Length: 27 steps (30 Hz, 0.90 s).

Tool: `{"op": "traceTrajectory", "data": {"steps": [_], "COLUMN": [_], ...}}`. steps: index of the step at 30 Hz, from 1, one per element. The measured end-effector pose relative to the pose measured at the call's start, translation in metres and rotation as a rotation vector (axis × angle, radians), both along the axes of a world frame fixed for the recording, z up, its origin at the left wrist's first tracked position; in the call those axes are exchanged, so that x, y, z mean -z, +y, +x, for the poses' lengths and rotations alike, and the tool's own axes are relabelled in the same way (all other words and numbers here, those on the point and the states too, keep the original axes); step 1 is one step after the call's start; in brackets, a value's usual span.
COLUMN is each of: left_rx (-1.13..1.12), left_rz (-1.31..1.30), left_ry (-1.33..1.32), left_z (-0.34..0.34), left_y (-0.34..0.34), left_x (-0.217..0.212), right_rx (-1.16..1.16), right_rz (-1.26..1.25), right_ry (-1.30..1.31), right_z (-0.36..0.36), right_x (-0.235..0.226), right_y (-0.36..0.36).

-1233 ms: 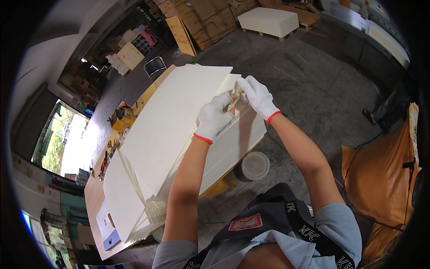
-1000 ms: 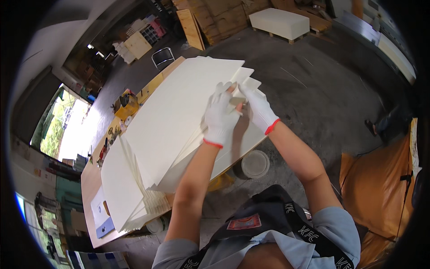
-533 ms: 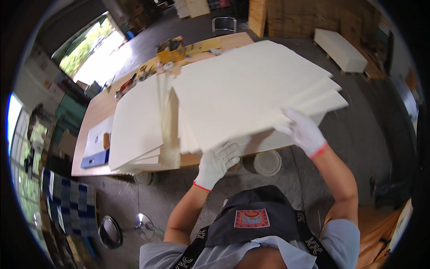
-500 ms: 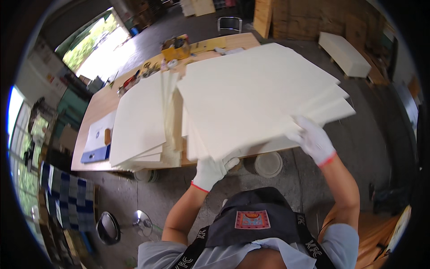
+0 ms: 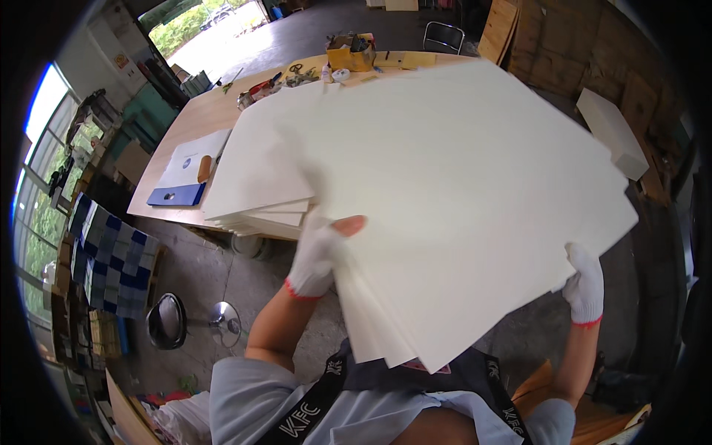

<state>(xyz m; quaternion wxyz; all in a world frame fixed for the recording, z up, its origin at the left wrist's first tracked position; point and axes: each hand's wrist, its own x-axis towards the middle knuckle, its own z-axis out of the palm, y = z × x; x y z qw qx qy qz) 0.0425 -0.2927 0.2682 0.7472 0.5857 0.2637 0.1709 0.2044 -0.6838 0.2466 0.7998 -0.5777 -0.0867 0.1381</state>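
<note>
Several large off-white sheets (image 5: 460, 185), fanned so their edges and corners show, span the space between my two gloved hands. My left hand (image 5: 317, 256), in a white glove with a red cuff, grips their left edge, its bare thumb lying on top. At the right edge, my right hand (image 5: 582, 285) is closed on the sheets with the thumb above and the fingers mostly underneath. The sheets' near corners hang over my apron, tilted toward me. Left of them, a stack of similar sheets (image 5: 259, 159) lies on the wooden table (image 5: 174, 148), partly covered.
On the table's left are a blue-and-white folder (image 5: 176, 194) and a brown wooden-looking block (image 5: 205, 169). Tools (image 5: 259, 90) and a yellow box (image 5: 350, 53) stand along the far side. A round stool (image 5: 166, 320) is at lower left, and a long white block (image 5: 612, 133) lies at right.
The fanned sheets have come nearer to me and to the right, their near corners now over my apron. Both hands still hold them; the right hand moved right and lower, and the view shifted.
</note>
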Motion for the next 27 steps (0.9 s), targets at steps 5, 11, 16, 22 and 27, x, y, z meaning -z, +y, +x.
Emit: {"op": "traceTrajectory", "data": {"steps": [5, 11, 16, 22, 27], "left_rx": [-0.203, -0.201, -0.416, -0.748, -0.717], "left_rz": [-0.101, -0.102, -0.005, -0.272, -0.311], "left_ry": [-0.570, -0.758, -0.587, -0.249, -0.194], "left_z": [-0.067, -0.069, -0.049, -0.021, -0.019], "left_y": [0.075, 0.154, 0.242, 0.275, 0.266], "left_x": [0.002, -0.024, 0.041, 0.166, 0.154], "right_rx": [-0.148, -0.302, -0.624, -0.530, -0.406], "right_rz": [0.130, -0.385, 0.029, -0.176, -0.109], "right_ry": [-0.159, -1.319, 0.106, 0.319, 0.477], "right_z": [0.042, -0.001, -0.062, -0.023, -0.024], "right_x": [-0.065, -0.079, -0.030, 0.089, 0.101], "right_y": [0.129, 0.318, 0.428, 0.502, 0.506]}}
